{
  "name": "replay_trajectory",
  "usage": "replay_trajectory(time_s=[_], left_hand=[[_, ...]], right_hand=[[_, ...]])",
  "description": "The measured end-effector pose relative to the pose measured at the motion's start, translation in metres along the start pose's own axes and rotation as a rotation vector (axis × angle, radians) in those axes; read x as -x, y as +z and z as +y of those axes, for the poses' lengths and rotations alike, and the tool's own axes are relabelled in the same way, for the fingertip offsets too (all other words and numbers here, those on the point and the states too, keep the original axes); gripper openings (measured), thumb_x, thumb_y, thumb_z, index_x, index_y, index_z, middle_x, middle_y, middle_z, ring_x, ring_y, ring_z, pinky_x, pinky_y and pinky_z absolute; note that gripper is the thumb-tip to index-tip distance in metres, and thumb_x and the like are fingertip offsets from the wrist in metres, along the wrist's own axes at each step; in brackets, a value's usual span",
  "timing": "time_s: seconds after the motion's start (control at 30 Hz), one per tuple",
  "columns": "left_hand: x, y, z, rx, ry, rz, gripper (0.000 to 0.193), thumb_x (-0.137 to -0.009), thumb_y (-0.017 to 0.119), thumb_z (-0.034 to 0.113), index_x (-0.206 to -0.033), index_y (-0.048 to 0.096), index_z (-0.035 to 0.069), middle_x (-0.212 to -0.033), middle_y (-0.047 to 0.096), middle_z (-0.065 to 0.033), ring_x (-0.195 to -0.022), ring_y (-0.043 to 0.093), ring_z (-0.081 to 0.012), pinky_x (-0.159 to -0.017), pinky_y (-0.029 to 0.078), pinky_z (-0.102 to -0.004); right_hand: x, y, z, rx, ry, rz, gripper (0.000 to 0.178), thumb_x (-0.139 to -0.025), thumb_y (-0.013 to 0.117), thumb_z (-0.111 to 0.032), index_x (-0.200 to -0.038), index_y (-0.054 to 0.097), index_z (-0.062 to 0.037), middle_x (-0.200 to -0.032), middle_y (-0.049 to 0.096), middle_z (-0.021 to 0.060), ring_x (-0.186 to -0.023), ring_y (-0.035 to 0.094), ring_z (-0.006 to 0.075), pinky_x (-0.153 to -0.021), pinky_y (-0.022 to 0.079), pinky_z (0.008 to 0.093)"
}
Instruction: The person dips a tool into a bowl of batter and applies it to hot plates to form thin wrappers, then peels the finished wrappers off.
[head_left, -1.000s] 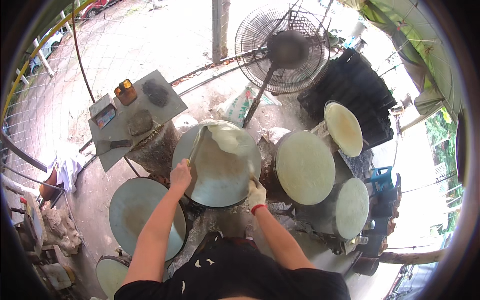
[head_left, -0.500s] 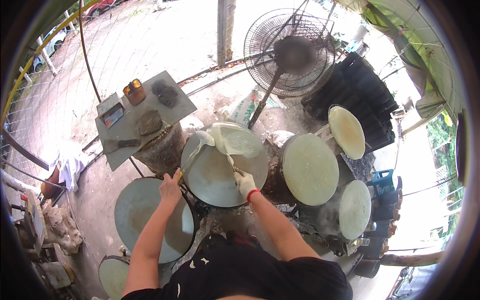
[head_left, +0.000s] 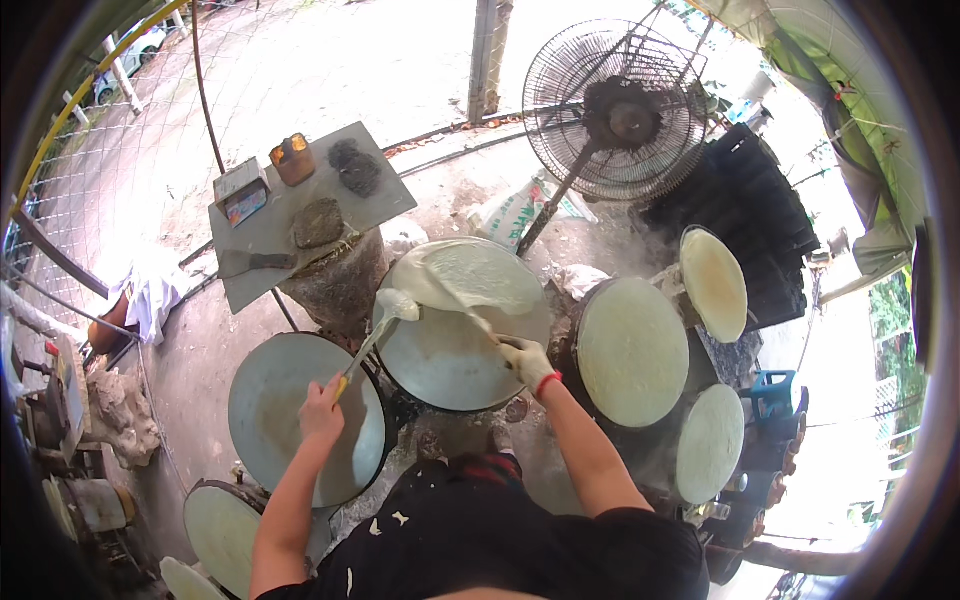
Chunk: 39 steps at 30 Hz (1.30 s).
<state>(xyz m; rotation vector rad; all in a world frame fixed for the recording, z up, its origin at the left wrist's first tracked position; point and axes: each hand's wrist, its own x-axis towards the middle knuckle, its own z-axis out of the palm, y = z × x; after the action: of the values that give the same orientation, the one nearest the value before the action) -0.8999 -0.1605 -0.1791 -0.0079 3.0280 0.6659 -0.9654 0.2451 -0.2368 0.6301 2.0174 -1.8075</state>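
Batter [head_left: 490, 275] wider across the pan [head_left: 450, 355] — ladle [head_left: 399, 305] now nearer its left edge

Pale batter [head_left: 485, 276] coats the far part of a round griddle [head_left: 450, 365].

My right hand [head_left: 524, 362] hides one end of the spreader [head_left: 461, 304]. At eight o'clock, my left forearm [head_left: 296, 488] partly covers a griddle [head_left: 265, 405]; near half past seven, the lower edge cuts a pale disc [head_left: 188, 582].
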Motion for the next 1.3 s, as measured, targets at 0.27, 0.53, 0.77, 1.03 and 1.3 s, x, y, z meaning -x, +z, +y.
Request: replay_trajectory(time_s=[0.27, 0.53, 0.77, 1.03, 1.3], left_hand=[[0.028, 0.041, 0.01, 0.583, -0.035, 0.36, 0.039, -0.08, 0.059, 0.005, -0.119, 0.054, -0.001, -0.08, 0.057, -0.0103, -0.065, 0.056, -0.0184, -0.057, 0.046, -0.0333], [0.032, 0.04, 0.087, 1.112, -0.558, 0.198, 0.014, -0.09, 0.049, 0.006, -0.102, 0.051, 0.001, -0.057, 0.043, 0.002, -0.039, 0.04, -0.005, -0.035, 0.031, -0.0205], [0.058, 0.065, 0.103, 0.919, -0.689, 0.233, 0.018, -0.087, 0.054, 0.012, -0.1, 0.052, -0.001, -0.06, 0.048, -0.0019, -0.046, 0.047, -0.0106, -0.042, 0.037, -0.0273], [0.11, 0.096, 0.145, 0.248, -0.437, 0.28, 0.022, -0.082, 0.055, 0.011, -0.101, 0.052, 0.0, -0.073, 0.055, -0.0207, -0.07, 0.056, -0.0393, -0.061, 0.044, -0.0463], [0.221, 0.133, 0.196, 0.106, -0.378, 0.108, 0.03, -0.082, 0.055, 0.011, -0.11, 0.049, 0.002, -0.09, 0.057, -0.0209, -0.08, 0.058, -0.0391, -0.065, 0.048, -0.0452]], right_hand=[[-0.013, 0.009, -0.041, 0.164, -0.002, -0.292, 0.033, -0.086, 0.058, -0.025, -0.115, 0.063, -0.0082, -0.069, 0.056, -0.0032, -0.047, 0.042, 0.0056, -0.04, 0.032, 0.0219], [-0.067, -0.017, -0.053, 0.205, -0.007, -0.423, 0.032, -0.085, 0.06, -0.022, -0.115, 0.063, -0.0097, -0.063, 0.052, -0.0029, -0.044, 0.039, 0.0051, -0.039, 0.03, 0.0216], [-0.094, -0.049, -0.065, 0.024, 0.103, -0.271, 0.031, -0.082, 0.062, -0.022, -0.11, 0.062, -0.0077, -0.063, 0.052, -0.0012, -0.044, 0.041, 0.0058, -0.038, 0.029, 0.021], [-0.073, -0.11, -0.049, 0.135, 0.303, -0.881, 0.022, -0.083, 0.063, -0.022, -0.1, 0.061, -0.0074, -0.063, 0.051, -0.0018, -0.045, 0.042, 0.0065, -0.038, 0.029, 0.0207], [-0.069, -0.068, -0.07, 0.318, 0.203, -0.697, 0.031, -0.084, 0.061, -0.021, -0.11, 0.061, -0.0042, -0.068, 0.057, 0.0005, -0.044, 0.044, 0.0079, -0.037, 0.033, 0.0222]])
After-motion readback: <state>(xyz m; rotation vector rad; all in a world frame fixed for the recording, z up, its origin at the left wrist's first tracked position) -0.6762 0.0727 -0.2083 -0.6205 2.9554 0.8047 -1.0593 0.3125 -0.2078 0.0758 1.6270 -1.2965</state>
